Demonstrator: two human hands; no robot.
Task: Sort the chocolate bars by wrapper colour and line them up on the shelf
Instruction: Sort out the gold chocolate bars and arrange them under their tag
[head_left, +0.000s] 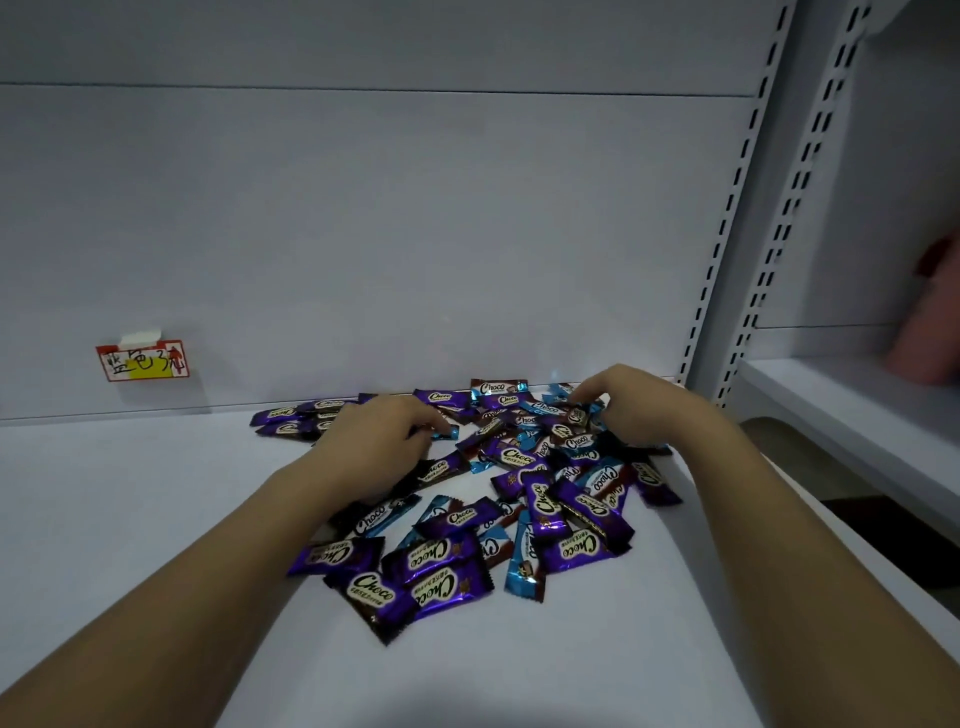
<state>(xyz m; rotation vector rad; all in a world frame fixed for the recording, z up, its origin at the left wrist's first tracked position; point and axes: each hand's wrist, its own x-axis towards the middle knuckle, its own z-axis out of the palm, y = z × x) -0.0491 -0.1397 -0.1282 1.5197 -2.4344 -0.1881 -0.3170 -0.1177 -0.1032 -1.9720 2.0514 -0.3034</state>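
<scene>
On the white shelf (156, 519), the chocolate bars (467, 525) are seen in one mixed heap of purple and blue wrappers, toward the back wall; only a small purple group (291, 418) looks separated at back left, so sorting is judged barely begun. The left hand (374, 436) is curled, a blue bar (445, 432) pinched. The right hand (631, 405) is curled into the heap's back; its grip cannot be told.
</scene>
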